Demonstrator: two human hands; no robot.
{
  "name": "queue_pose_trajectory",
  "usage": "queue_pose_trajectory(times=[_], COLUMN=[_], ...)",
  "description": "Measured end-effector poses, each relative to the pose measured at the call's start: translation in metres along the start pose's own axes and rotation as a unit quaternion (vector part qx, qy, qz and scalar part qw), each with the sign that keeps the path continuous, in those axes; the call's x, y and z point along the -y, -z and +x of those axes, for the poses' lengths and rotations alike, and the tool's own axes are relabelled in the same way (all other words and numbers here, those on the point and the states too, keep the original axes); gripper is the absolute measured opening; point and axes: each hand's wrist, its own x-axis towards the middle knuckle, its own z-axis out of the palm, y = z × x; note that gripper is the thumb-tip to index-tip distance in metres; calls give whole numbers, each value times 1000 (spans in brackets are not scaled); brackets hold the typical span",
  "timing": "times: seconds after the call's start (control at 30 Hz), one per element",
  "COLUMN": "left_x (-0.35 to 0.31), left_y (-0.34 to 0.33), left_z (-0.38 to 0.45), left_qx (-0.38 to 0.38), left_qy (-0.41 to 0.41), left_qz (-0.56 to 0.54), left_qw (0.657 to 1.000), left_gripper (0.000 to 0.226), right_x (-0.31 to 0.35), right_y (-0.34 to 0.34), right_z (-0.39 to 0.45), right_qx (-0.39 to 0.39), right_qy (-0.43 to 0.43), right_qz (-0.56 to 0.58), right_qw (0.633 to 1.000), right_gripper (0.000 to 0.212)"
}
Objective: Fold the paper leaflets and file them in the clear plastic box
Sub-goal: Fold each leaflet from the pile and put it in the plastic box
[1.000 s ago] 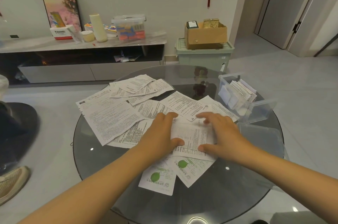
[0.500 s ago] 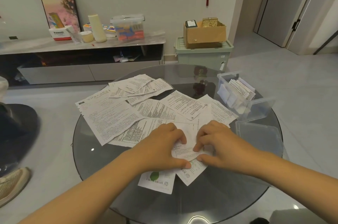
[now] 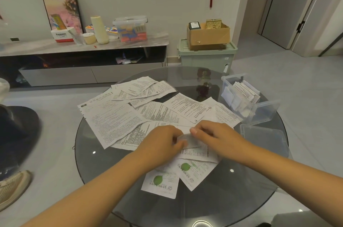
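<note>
Being pinched by the left hand [image 3: 163,143] and right hand [image 3: 213,134], the leaflet [image 3: 189,141] is being creased for filing.

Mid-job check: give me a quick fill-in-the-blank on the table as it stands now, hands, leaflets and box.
1. Both hands, left hand and right hand, pinch one ____ leaflet between them.
2. The clear plastic box already holds folded leaflets and stands on the person's ____ side.
3. Two leaflets nearest the person each carry a round ____ mark.
4. The round table has a ____ top.

Missing words: paper; right; green; glass
</note>
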Motion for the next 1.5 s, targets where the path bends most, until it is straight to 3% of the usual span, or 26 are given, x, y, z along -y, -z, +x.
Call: queue_pose_trajectory(times=[0.13,0.37,0.63,0.8,0.87,0.93,1.03,1.2,1.27,1.33,1.5], left_x=[1,15,19,13,11,10,8,-4,-10,-16,-22], left_y=[-3,-4,1,3,7,10,15,20,21,19,10], left_z=[4,13,15,15,15,16,21,31,34,37,46], left_qx=[-18,-10,13,42,21,10,24,95,98,84,16], left_qy=[29,98,113,140,147,173,221,281,276,251,178], left_qz=[-44,-133,-141,-161,-177,-243,-342,-554,-602,-602,-519], left_qw=[998,986,983,976,973,954,913,778,743,754,836], left_gripper=[16,37,34,18,5,6,6,13,14,17,21], right_x=[-2,-5,-7,-6,-8,-12,-14,-11,-11,-14,-19], right_y=[-15,-22,-16,-17,-18,-18,-13,10,21,30,47], right_z=[10,15,12,3,0,-2,-3,1,3,4,4], right_qx=[-12,-47,-36,-74,-60,-68,-101,-224,-259,-270,-265], right_qy=[-34,-41,-42,75,108,138,156,222,238,243,190], right_qz=[-67,-141,-51,-161,-175,-199,-232,-273,-283,-298,-270], right_qw=[997,988,997,981,977,968,955,909,892,883,906], right_gripper=[30,43,40,22,28,39,37,15,23,24,20])
